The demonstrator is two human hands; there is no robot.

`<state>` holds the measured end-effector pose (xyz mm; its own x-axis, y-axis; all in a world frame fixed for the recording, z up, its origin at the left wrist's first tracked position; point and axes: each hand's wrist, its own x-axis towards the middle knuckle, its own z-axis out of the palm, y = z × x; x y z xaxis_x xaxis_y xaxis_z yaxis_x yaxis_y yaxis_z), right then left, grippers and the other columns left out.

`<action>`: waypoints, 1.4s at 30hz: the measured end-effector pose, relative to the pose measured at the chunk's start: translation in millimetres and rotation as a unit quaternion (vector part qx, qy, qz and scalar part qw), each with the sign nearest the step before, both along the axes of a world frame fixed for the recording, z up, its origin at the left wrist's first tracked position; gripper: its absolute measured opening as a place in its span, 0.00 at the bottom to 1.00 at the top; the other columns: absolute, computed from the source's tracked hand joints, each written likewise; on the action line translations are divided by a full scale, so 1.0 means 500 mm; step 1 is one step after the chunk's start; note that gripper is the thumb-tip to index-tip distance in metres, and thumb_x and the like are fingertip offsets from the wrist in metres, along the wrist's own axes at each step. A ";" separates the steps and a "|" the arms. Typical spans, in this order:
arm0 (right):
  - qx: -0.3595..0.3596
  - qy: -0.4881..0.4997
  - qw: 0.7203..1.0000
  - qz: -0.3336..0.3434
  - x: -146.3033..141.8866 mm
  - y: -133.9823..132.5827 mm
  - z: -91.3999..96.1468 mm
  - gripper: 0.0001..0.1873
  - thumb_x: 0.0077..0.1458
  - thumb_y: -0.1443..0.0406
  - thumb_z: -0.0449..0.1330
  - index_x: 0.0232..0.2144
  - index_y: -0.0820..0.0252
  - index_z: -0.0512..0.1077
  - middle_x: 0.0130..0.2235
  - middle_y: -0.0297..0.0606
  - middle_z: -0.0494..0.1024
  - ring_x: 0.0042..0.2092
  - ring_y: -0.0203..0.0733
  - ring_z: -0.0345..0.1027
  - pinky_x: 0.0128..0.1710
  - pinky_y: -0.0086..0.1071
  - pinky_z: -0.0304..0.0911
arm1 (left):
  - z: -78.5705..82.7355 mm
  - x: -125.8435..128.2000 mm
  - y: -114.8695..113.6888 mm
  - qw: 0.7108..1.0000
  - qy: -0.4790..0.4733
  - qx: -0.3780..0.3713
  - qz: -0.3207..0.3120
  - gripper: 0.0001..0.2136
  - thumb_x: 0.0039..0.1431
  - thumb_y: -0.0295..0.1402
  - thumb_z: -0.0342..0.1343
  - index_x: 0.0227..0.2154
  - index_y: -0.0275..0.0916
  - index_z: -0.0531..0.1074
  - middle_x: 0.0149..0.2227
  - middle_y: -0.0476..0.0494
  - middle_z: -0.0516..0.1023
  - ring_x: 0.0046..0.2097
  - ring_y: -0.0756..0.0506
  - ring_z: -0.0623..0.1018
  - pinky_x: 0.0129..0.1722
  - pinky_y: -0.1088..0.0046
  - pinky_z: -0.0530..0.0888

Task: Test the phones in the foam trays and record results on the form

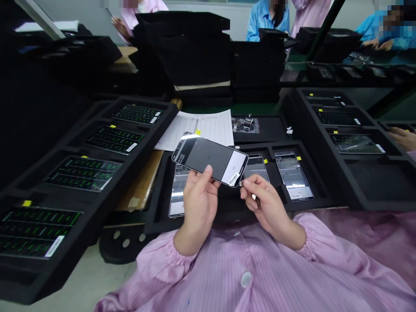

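My left hand (201, 201) is closed around the lower long edge of a smartphone (209, 158), thumb on the glass. The phone is tilted, its screen facing me with a dark grey area and a white band, and a barcode sticker sits at its right end. Close to that end, my right hand (266, 203) pinches a small pale piece (241, 183), too small to name; a bit of metal shows below between its fingers. Under my hands a black foam tray (224, 212) holds several smartphones, one (294, 175) in the right slot, partly hidden ones at the middle and left.
Black trays of lit phones flank me: a left tray (97, 212) and a right tray (354, 167). Behind the phone lie a printed sheet (214, 119) and a plastic bag (250, 125) with metal parts. Stacked black trays (198, 56) rise beyond; other people work around.
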<state>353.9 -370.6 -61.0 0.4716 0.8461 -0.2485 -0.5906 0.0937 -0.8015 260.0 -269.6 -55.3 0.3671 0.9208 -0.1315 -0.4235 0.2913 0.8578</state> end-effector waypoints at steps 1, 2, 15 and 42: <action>0.001 0.005 1.000 -0.018 -0.003 0.001 -0.002 0.14 0.50 0.59 0.69 0.27 0.59 0.68 0.24 0.30 0.75 0.18 0.25 0.50 0.16 0.23 0.40 | -0.001 0.001 -0.005 1.000 -0.007 0.001 -0.001 0.09 0.55 0.35 0.64 0.35 0.43 0.70 0.48 0.48 0.79 0.51 0.45 0.77 0.45 0.70 0.74; 0.002 0.007 0.999 -0.036 -0.005 0.003 -0.003 0.14 0.50 0.59 0.69 0.27 0.59 0.68 0.24 0.30 0.75 0.18 0.25 0.51 0.16 0.23 0.40 | -0.001 0.003 -0.009 1.000 -0.015 -0.003 0.002 0.09 0.55 0.35 0.64 0.35 0.43 0.70 0.48 0.48 0.79 0.50 0.46 0.78 0.44 0.71 0.74; 0.021 -0.004 0.992 -0.127 -0.025 0.013 -0.009 0.18 0.49 0.56 0.70 0.26 0.58 0.66 0.24 0.28 0.74 0.19 0.26 0.50 0.17 0.22 0.42 | -0.010 0.015 -0.028 0.995 -0.085 0.020 0.046 0.13 0.52 0.35 0.68 0.37 0.44 0.70 0.38 0.52 0.79 0.40 0.51 0.78 0.34 0.78 0.73; 0.065 -0.038 0.994 0.083 -0.003 -0.009 -0.035 0.17 0.49 0.57 0.72 0.27 0.59 0.69 0.22 0.30 0.75 0.16 0.25 0.46 0.15 0.24 0.38 | -0.003 -0.014 -0.018 0.997 -0.066 0.030 -0.026 0.15 0.57 0.37 0.65 0.47 0.46 0.73 0.44 0.49 0.80 0.39 0.51 0.79 0.34 0.79 0.75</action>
